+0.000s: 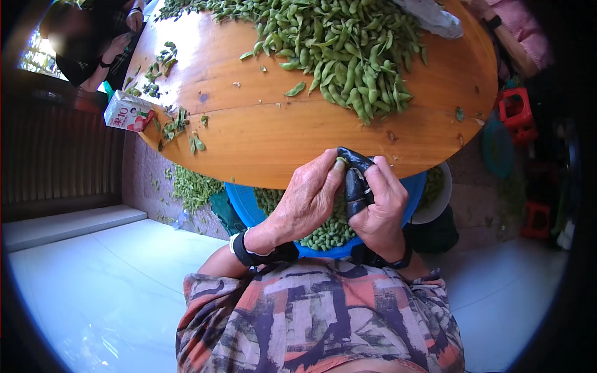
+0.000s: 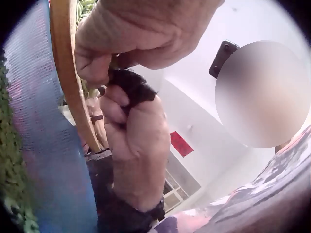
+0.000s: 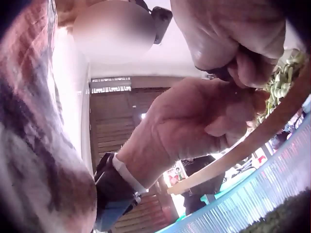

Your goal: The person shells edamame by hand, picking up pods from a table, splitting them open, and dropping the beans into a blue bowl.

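Over a blue basin (image 1: 239, 202) at the table's near edge, the two hands meet. The left hand (image 1: 308, 196) pinches a small green pod (image 1: 341, 160), mostly hidden by the fingers. Black covers (image 1: 355, 189) wrap the thumb and a finger of the right hand (image 1: 382, 208), whose covered tips close on the same pod. In the left wrist view the left hand (image 2: 146, 34) is above the right hand (image 2: 138, 141), their fingertips touching. The right wrist view shows the right hand (image 3: 228, 34) over the left hand (image 3: 184, 121); the pod is hidden there. Green beans (image 1: 326, 233) lie in the basin.
A large heap of pods (image 1: 348, 56) covers the far part of the wooden table (image 1: 249, 137). A carton (image 1: 127, 113) stands at the left edge near leafy scraps (image 1: 175, 124). Beside the basin are a pale bowl (image 1: 443, 199) and red stools (image 1: 516, 115). Other people sit across the table.
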A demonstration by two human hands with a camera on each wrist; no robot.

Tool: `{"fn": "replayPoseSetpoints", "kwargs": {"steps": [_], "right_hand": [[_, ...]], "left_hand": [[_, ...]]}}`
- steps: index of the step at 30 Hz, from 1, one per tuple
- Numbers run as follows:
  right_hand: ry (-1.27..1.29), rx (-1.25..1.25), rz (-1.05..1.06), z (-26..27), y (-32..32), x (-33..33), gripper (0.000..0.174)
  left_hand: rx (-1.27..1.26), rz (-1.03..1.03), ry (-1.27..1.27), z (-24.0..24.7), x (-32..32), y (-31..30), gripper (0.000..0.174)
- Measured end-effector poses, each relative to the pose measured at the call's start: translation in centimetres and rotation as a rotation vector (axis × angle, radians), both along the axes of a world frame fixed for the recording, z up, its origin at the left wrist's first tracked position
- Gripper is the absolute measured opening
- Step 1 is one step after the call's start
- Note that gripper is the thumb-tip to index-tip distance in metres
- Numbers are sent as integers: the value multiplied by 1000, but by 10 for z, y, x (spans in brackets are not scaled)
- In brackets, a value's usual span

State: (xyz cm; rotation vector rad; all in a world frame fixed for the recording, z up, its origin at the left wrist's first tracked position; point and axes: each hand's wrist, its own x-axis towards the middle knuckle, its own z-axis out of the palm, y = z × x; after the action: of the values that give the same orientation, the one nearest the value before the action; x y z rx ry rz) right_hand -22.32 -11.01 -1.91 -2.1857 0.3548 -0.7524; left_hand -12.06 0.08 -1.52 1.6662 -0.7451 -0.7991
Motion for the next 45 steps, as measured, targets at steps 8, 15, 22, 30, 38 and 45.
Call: {"fn": "replayPoseSetpoints", "kwargs": {"steps": [8, 15, 22, 30, 38, 45], "right_hand": [[-70, -45, -27, -6, 3, 2, 27], [24, 393, 68, 4, -12, -1, 27], [-202, 827, 58, 9, -48, -51, 47], [548, -258, -850, -56, -170, -182, 36], [456, 7, -803, -38, -155, -159, 41], [296, 95, -788, -37, -154, -155, 32]], "left_hand": [[-128, 190, 153, -27, -12, -9, 23], [-203, 115, 503, -4, -6, -6, 29], [-185, -195, 531, 6, 6, 21, 25], [214, -40, -598, 22, 159, 12, 22], [351, 182, -1038, 9, 232, -31, 15], [389, 248, -829, 14, 225, -17, 19]]}}
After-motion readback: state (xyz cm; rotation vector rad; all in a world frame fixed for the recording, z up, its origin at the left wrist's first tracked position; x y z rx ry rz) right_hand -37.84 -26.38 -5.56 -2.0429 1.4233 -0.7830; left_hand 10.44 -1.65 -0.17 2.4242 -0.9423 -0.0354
